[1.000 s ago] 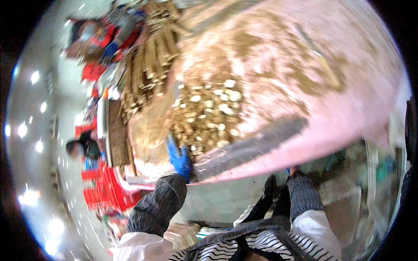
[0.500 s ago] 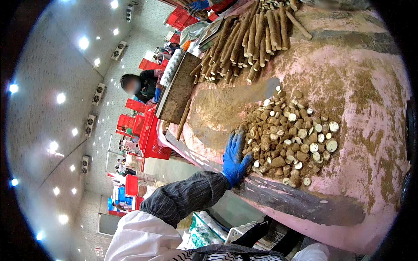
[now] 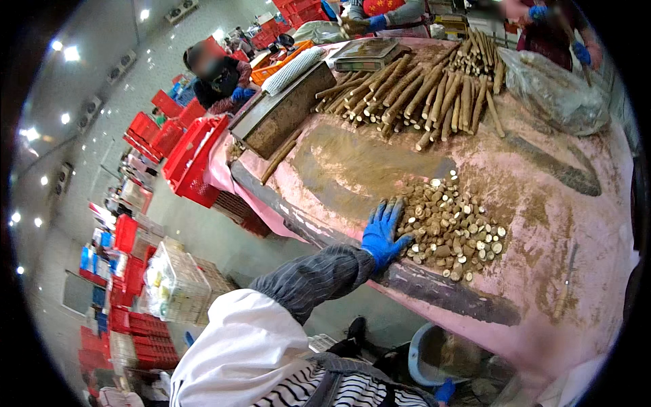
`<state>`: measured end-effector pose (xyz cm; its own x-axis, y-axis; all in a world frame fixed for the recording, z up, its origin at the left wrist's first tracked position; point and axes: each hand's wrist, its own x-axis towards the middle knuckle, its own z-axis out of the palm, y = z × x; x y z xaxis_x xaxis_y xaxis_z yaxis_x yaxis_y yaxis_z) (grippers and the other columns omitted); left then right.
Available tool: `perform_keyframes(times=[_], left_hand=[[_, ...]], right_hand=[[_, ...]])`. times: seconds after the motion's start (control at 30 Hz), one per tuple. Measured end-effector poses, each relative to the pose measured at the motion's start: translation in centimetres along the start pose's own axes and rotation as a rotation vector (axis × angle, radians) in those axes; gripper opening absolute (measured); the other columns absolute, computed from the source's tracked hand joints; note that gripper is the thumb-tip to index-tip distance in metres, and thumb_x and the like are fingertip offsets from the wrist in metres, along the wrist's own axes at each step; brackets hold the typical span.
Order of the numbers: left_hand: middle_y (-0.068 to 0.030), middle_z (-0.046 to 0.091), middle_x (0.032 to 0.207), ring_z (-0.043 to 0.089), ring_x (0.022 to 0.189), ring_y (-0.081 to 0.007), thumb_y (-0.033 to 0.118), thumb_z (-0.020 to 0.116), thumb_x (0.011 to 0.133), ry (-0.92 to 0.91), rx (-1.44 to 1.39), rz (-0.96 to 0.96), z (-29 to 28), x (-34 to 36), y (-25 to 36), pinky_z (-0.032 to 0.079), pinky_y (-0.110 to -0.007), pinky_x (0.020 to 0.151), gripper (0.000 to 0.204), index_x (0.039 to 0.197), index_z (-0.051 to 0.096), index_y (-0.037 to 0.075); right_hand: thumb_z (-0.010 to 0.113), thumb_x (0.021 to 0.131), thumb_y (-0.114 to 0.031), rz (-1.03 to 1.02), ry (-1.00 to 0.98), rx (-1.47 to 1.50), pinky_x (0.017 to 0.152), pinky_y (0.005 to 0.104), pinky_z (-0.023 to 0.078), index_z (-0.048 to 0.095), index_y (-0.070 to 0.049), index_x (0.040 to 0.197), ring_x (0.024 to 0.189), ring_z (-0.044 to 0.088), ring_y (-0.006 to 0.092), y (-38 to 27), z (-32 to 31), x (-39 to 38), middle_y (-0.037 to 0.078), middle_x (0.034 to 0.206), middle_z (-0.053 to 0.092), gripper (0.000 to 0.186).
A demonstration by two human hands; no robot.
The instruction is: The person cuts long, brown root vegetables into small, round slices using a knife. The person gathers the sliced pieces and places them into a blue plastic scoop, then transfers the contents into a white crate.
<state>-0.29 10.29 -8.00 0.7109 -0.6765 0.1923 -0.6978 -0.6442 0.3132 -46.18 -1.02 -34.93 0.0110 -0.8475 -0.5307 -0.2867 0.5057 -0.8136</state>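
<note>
My left hand (image 3: 384,234), in a blue glove soiled with brown dust, lies on the table with its fingers spread. Its edge touches a heap of short cut root ends (image 3: 451,227), brown-skinned with white cut faces. Low in the view, my right hand (image 3: 445,391), also blue-gloved, grips the near rim of a pale blue bucket (image 3: 415,353); most of its fingers are hidden. The bucket is below the table's front edge, with brown matter inside. Long brown roots (image 3: 413,95) are stacked farther back on the table.
The pink-covered table (image 3: 542,271) is dusted with brown soil. A metal box-like stand (image 3: 285,115) with a rolled white cloth is at its left edge, beside red crates (image 3: 196,163). A clear plastic bag (image 3: 556,91) lies at the back right. Other people (image 3: 217,78) stand around.
The view has swung, bringing the bucket, my right hand and the table's far side into sight. My left hand still lies flat against the heap.
</note>
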Motion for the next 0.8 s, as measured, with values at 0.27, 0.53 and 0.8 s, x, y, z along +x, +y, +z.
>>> perform_keyframes(times=[0.27,0.53,0.8], left_hand=[[-0.0181,0.022,0.143,0.021,0.131,-0.0385,0.05,0.056,0.079,0.109,-0.313,0.0,0.6,-0.3,-2.3,0.015,-0.046,0.107,0.087,0.142,0.012,0.009],[-0.0206,0.019,0.144,0.02,0.132,-0.0358,0.029,0.069,0.074,0.09,-0.727,0.147,-8.2,-8.4,-4.6,0.02,-0.041,0.107,0.093,0.143,0.01,0.009],[-0.0123,0.009,0.148,0.017,0.133,-0.0218,0.018,0.07,0.077,-0.243,-1.649,0.058,-13.8,-15.9,-6.7,0.021,-0.036,0.107,0.097,0.144,0.0,0.01]], right_hand=[[0.052,0.083,-0.025,-0.221,0.054,0.23,0.096,0.0375,0.037,0.047,-0.001,0.121,0.11,0.048,0.0244,-18.5,-4.7,-12.5,0.012,0.121,0.049,0.044],[0.054,0.083,-0.025,-0.281,-0.162,0.342,0.096,0.0376,0.036,0.045,-0.001,0.121,0.111,0.047,0.0236,-23.9,-0.8,-20.9,0.012,0.121,0.049,0.046],[0.057,0.078,-0.009,-0.306,-0.578,0.431,0.092,0.0408,0.042,0.038,-0.004,0.13,0.106,0.05,0.0276,-25.2,13.9,-26.6,0.012,0.123,0.048,0.055]])
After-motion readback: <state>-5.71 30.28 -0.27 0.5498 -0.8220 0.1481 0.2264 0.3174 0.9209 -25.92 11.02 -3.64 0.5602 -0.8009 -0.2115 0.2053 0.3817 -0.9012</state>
